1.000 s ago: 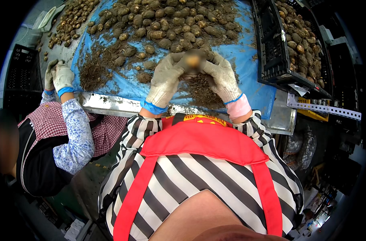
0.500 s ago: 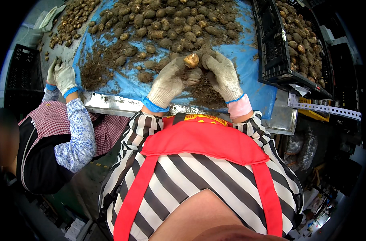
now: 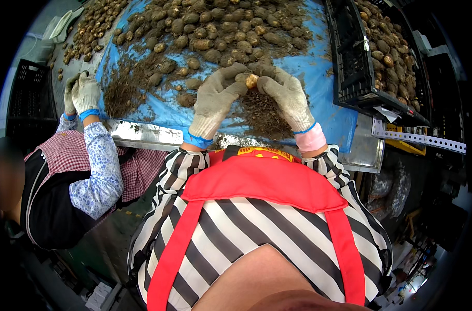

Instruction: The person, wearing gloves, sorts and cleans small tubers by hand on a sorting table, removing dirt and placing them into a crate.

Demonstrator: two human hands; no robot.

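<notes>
A small taro (image 3: 251,81), brown with a pale yellowish end toward the right, is held between my two gloved hands above the near part of the table. My left hand (image 3: 214,98), in a dirt-stained white knit glove, has its fingers curled round the left side of the taro. From the other side my right hand (image 3: 288,96), gloved alike, grips the pale end with thumb and fingers. Below them lies a mat of loose dark root fibres (image 3: 262,116) on the blue sheet (image 3: 321,116). Just beyond my hands spreads a heap of hairy brown taros (image 3: 215,31).
At the right stands a black crate (image 3: 352,78) filled with taros. A perforated metal strip (image 3: 422,141) juts out below it. To my left a co-worker's gloved hands (image 3: 84,96) work at the table edge, near another black crate (image 3: 31,98). More taros (image 3: 91,36) lie at the far left.
The taro has been turned, so its pale face now shows smaller and slightly lower. My left fingers have shifted up around it. The co-worker's hands have moved slightly.
</notes>
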